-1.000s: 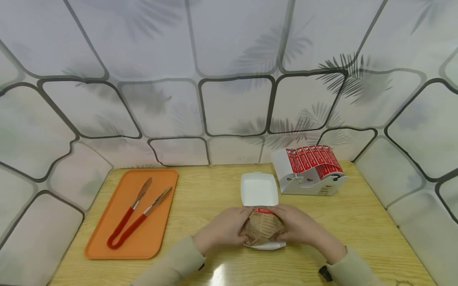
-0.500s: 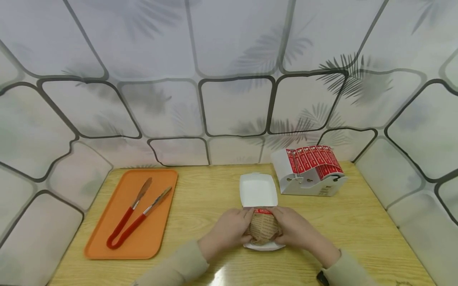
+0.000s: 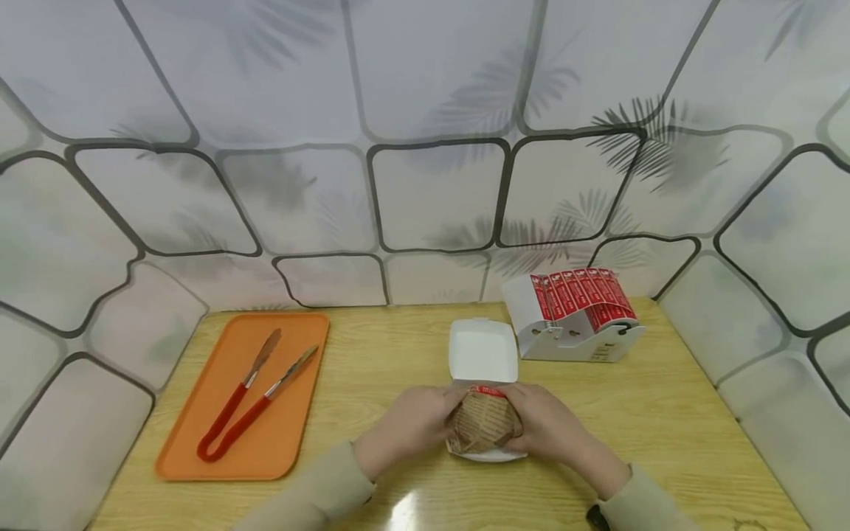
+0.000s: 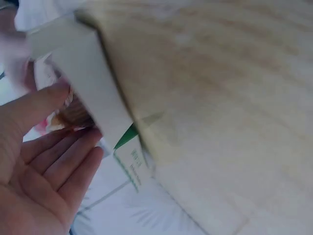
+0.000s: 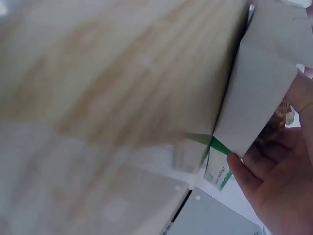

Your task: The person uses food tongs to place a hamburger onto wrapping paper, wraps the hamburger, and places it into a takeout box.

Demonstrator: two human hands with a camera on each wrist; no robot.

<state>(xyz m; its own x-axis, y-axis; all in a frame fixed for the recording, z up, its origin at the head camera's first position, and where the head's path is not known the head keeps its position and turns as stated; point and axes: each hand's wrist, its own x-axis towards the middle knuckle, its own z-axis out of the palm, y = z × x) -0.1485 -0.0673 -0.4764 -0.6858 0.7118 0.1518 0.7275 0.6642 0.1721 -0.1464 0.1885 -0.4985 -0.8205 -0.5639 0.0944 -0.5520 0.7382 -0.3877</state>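
Observation:
A burger in brown printed paper [image 3: 487,424], with a red label strip on top, sits in the bottom half of a white clamshell carton [image 3: 483,350] whose lid stands open behind it. My left hand [image 3: 413,422] holds the burger's left side, thumb and fingers about it. My right hand [image 3: 550,426] grips the right side. In the left wrist view the fingers [image 4: 73,156] reach past the carton wall [image 4: 90,68] to the wrapping. The right wrist view shows the wrapped burger [image 5: 275,126] partly hidden by the carton wall, with a fingertip at the carton's green-printed edge.
An orange tray [image 3: 285,439] lies on the left of the wooden table, bearing red-handled tongs [image 3: 230,407]. Behind the carton to the right stands a white dispenser [image 3: 604,350] with several red label rolls [image 3: 574,291]. A patterned wall encloses the table.
Both hands stay on the burger. The wrapping has tilted slightly and shifted a little left, and the carton has turned slightly. The left hand has moved a little left since half a second ago.

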